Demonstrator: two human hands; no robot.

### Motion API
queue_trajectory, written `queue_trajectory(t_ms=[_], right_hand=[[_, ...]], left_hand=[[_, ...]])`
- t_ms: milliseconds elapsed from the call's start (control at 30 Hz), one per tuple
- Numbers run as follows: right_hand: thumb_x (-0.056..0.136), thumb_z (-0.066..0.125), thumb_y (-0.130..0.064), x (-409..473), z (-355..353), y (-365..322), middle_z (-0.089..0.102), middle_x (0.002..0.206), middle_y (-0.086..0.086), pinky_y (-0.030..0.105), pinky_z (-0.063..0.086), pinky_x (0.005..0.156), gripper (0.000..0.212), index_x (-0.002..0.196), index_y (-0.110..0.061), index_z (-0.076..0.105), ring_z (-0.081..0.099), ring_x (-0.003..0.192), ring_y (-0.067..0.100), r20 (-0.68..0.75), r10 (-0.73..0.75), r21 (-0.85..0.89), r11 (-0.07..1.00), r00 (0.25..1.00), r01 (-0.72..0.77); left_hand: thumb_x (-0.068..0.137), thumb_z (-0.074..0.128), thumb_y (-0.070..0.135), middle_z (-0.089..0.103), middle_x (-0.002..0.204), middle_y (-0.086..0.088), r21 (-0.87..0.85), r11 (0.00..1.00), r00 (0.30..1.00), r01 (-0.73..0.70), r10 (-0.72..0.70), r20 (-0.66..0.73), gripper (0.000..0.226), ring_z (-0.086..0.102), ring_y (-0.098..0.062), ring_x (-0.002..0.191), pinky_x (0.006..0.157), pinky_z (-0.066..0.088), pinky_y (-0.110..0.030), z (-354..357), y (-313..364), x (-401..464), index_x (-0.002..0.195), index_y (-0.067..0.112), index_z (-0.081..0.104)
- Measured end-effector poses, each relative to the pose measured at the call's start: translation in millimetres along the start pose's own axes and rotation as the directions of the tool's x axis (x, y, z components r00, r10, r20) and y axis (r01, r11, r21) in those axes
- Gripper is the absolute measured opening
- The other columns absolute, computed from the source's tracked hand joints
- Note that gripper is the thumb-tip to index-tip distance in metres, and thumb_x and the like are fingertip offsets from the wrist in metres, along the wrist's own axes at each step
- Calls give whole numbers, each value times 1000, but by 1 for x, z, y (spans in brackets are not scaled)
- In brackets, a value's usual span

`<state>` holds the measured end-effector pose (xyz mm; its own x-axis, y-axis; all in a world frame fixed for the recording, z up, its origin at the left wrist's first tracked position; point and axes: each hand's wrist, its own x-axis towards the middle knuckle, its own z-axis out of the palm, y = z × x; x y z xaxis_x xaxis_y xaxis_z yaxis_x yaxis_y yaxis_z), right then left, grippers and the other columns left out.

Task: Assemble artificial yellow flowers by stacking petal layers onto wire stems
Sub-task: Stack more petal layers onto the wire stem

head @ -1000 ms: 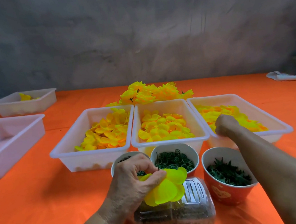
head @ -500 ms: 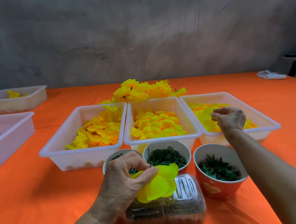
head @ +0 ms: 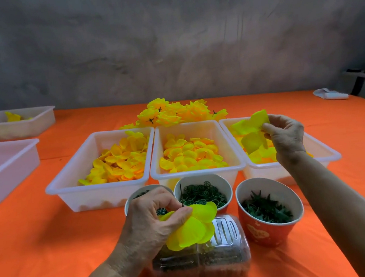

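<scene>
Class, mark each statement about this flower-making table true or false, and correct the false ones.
1. The right hand holds a yellow petal layer above the right tub. True.
2. The left hand is empty. False: it grips a part-built flower on a wire stem.
3. Three cups stand in front of the tubs. True.
4. The finished flowers lie in the middle tub. False: they are heaped on the table behind it.
5. The tablecloth is green. False: it is orange.
</scene>
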<state>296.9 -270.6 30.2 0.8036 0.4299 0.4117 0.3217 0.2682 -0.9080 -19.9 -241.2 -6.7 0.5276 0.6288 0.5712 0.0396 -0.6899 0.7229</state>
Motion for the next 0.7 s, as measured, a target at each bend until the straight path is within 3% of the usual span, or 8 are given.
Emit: queue_trajectory(t_ms=[67, 133, 233, 333, 433, 533, 633, 700], right_hand=[[86, 60, 1, -7, 5, -8, 60, 65, -3, 17, 42, 54, 16, 81, -14, 62, 55, 50, -1, 30, 58, 41, 997, 998, -59], [88, 60, -2, -17, 11, -18, 59, 70, 1, 22, 42, 52, 18, 79, -17, 60, 54, 51, 3, 73, 82, 68, 994, 994, -87], [86, 61, -3, -40, 22, -34, 63, 73, 4, 20, 43, 47, 7, 89, -6, 66, 55, 52, 4, 194, 74, 69, 994, 978, -89], [87, 59, 0, -68, 33, -46, 66, 75, 5, 18, 46, 44, 8, 92, -1, 66, 59, 55, 5, 280, 15, 109, 993, 960, -48], [90, 55, 3, -94, 45, -53, 66, 76, 6, 22, 50, 58, 14, 83, -6, 62, 61, 65, 8, 335, -63, 108, 994, 940, 28], [89, 57, 2, -111, 55, -60, 65, 74, 2, 18, 49, 62, 19, 79, -13, 59, 62, 65, 2, 385, -133, 140, 987, 913, 85], [86, 63, -1, -120, 58, -66, 65, 80, 10, 35, 50, 72, 19, 77, -17, 58, 61, 76, 16, 423, -190, 123, 981, 886, 151], [83, 65, 0, -123, 60, -70, 65, 78, 6, 33, 49, 70, 22, 74, -19, 57, 60, 75, 16, 431, -202, 145, 978, 880, 153]], left_hand=[[69, 78, 31, 62, 65, 4, 6, 1000, 1000, 4, -4, 9, 21, 60, -14, 65, 66, 48, -38, 0, 1, 0, 59, 19, 64], [69, 76, 31, 62, 65, 3, 15, 1000, 1000, 9, -9, 8, 21, 60, -15, 65, 66, 48, -37, -1, 1, 0, 58, 19, 63], [69, 80, 35, 62, 66, 2, 7, 1000, 1000, 24, -24, 6, 26, 60, -16, 67, 67, 49, -39, -1, 2, 0, 58, 18, 64], [67, 82, 35, 64, 67, 4, -5, 999, 999, 50, -50, 4, 25, 61, -14, 68, 67, 50, -36, -2, 3, -1, 59, 17, 66], [67, 82, 35, 66, 69, 2, -24, 997, 998, 69, -69, 13, 25, 63, -13, 70, 68, 51, -35, -2, 3, -2, 60, 15, 69], [68, 74, 36, 67, 71, 1, -52, 996, 997, 79, -78, 29, 25, 63, -13, 71, 68, 51, -35, -4, 4, -2, 62, 12, 71], [68, 74, 37, 68, 73, 3, -83, 992, 995, 97, -94, 42, 23, 64, -14, 74, 70, 51, -35, -6, 4, -2, 64, 15, 71], [67, 75, 39, 69, 77, 3, -103, 988, 992, 117, -112, 53, 23, 65, -13, 78, 73, 51, -36, -7, 2, -3, 67, 17, 72]])
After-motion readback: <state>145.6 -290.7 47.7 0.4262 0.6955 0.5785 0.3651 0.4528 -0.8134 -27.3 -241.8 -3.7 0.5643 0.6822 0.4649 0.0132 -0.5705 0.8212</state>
